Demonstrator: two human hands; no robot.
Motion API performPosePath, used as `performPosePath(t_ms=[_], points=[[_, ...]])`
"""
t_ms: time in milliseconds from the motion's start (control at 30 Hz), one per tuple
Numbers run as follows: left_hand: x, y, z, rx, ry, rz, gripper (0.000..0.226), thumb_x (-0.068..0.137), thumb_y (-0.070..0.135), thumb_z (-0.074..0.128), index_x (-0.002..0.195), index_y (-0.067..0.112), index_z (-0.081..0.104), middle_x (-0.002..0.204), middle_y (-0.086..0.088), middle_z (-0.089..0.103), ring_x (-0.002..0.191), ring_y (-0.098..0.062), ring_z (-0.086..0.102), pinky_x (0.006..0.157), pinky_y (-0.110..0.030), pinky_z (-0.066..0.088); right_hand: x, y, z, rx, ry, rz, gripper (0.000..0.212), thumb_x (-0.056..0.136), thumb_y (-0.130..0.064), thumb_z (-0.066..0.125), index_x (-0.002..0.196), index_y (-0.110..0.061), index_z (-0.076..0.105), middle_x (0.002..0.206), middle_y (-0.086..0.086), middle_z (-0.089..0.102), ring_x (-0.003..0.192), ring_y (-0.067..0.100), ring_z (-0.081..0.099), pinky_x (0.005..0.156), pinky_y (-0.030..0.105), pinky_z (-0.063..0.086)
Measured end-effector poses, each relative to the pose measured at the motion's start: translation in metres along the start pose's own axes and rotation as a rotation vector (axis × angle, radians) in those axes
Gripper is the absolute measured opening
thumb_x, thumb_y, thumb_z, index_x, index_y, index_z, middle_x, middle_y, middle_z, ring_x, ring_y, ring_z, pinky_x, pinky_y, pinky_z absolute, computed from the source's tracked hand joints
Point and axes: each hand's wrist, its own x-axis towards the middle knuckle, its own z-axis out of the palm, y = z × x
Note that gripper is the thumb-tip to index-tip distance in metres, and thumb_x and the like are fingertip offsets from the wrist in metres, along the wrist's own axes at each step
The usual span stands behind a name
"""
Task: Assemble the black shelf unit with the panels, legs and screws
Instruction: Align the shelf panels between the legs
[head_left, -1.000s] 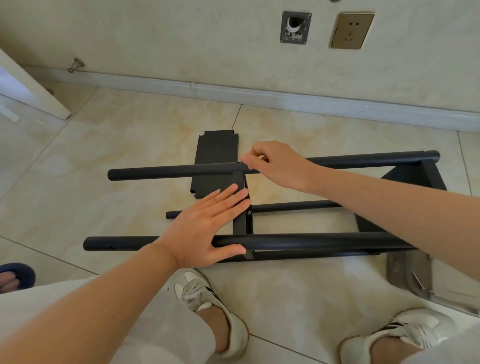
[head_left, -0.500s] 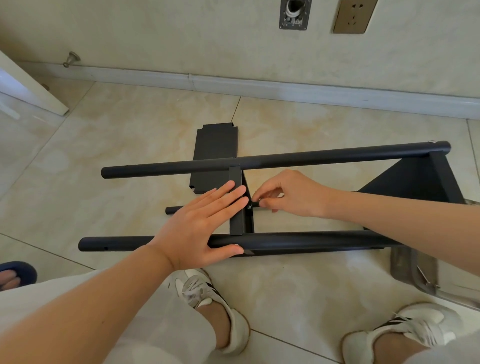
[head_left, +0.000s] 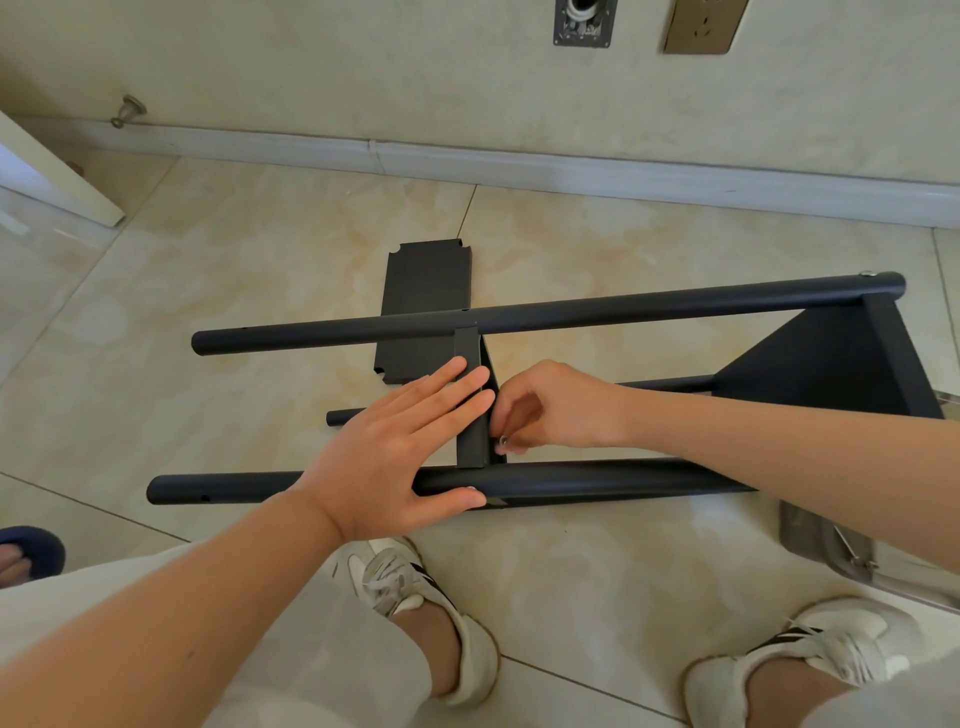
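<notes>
At the far left edge, a blue slipper (head_left: 31, 552) shows on the tiled floor (head_left: 249, 270). Above it a white door (head_left: 57, 182) stands open near the wall, and a small metal door stopper (head_left: 130, 110) sits at the skirting.

A loose black panel (head_left: 423, 288) lies flat on the floor, partly under the far leg (head_left: 322, 332). The black shelf unit (head_left: 623, 478) lies on its side in the middle of the floor, between the person's shoes and the wall. Its legs run from left to right: the far leg on top, the near leg (head_left: 208, 491) closest to the person, and a third leg (head_left: 343, 417) lower between them.

The left hand (head_left: 395, 452) rests on the unit with released, straight fingers. They lie flat on the edge of the middle panel (head_left: 470, 436), and the thumb lies along the near leg. This panel stands on its edge between the far leg and the near leg.

Just to the right of it, the right hand (head_left: 556, 408) has curled fingers that are grasping a small silver screw (head_left: 503, 441). It holds the screw at the side of the middle panel, just above the near leg.

Further right, the end panel (head_left: 831, 364) joins the legs at their right ends. Below it, a shiny metal object (head_left: 826, 540) lies on the floor; I cannot tell what it is.

On the wall above are an open wall box (head_left: 582, 21) and a brass-coloured socket (head_left: 698, 26). At the bottom, two white sneakers (head_left: 410, 587) stand on the tiles.
</notes>
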Motion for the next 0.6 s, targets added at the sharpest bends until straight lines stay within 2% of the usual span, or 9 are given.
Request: performPosePath(t_ms=[67, 167, 267, 400, 600], points=[[0.0, 0.0, 0.0, 0.003, 0.002, 0.003, 0.08, 0.092, 0.062, 0.053, 0.154, 0.013, 0.034, 0.163, -0.001, 0.028, 0.153, -0.019, 0.017, 0.12, -0.042, 0.031, 0.002, -0.003, 0.002, 0.073, -0.019, 0.021, 0.009, 0.083, -0.002, 0.072, 0.086, -0.01, 0.072, 0.081, 0.003, 0.075, 0.074, 0.008, 0.07, 0.073, 0.022, 0.056], [0.0, 0.0, -0.001, -0.003, 0.003, 0.005, 0.08, 0.092, 0.062, 0.053, 0.154, 0.015, 0.033, 0.163, -0.001, 0.028, 0.153, -0.019, 0.018, 0.119, -0.041, 0.032, 0.005, -0.007, 0.003, 0.144, -0.029, 0.047, 0.009, 0.084, -0.001, 0.07, 0.093, -0.002, 0.073, 0.078, -0.002, 0.074, 0.074, 0.005, 0.069, 0.068, 0.02, 0.055], [0.001, 0.001, -0.001, -0.003, 0.003, 0.004, 0.08, 0.093, 0.063, 0.052, 0.154, 0.016, 0.032, 0.163, 0.0, 0.028, 0.153, -0.018, 0.018, 0.118, -0.039, 0.032, 0.007, -0.009, 0.004, 0.168, -0.047, 0.071, 0.014, 0.084, -0.001, 0.069, 0.097, -0.002, 0.074, 0.078, -0.004, 0.074, 0.076, 0.006, 0.069, 0.07, 0.02, 0.056], [0.001, 0.0, 0.0, -0.009, 0.002, 0.001, 0.08, 0.092, 0.063, 0.052, 0.154, 0.014, 0.034, 0.163, 0.0, 0.029, 0.153, -0.019, 0.018, 0.117, -0.041, 0.035, 0.006, -0.012, 0.007, 0.192, -0.076, 0.078, 0.015, 0.084, 0.001, 0.065, 0.094, -0.002, 0.076, 0.07, -0.005, 0.073, 0.073, 0.008, 0.069, 0.077, 0.024, 0.059], [0.001, 0.0, -0.001, -0.008, 0.006, 0.001, 0.08, 0.092, 0.062, 0.054, 0.154, 0.015, 0.034, 0.163, -0.001, 0.029, 0.153, -0.019, 0.019, 0.116, -0.042, 0.037, 0.006, -0.013, 0.014, 0.199, -0.067, 0.096, 0.018, 0.083, 0.002, 0.062, 0.096, 0.008, 0.072, 0.091, 0.023, 0.072, 0.08, 0.022, 0.068, 0.089, 0.043, 0.057]])
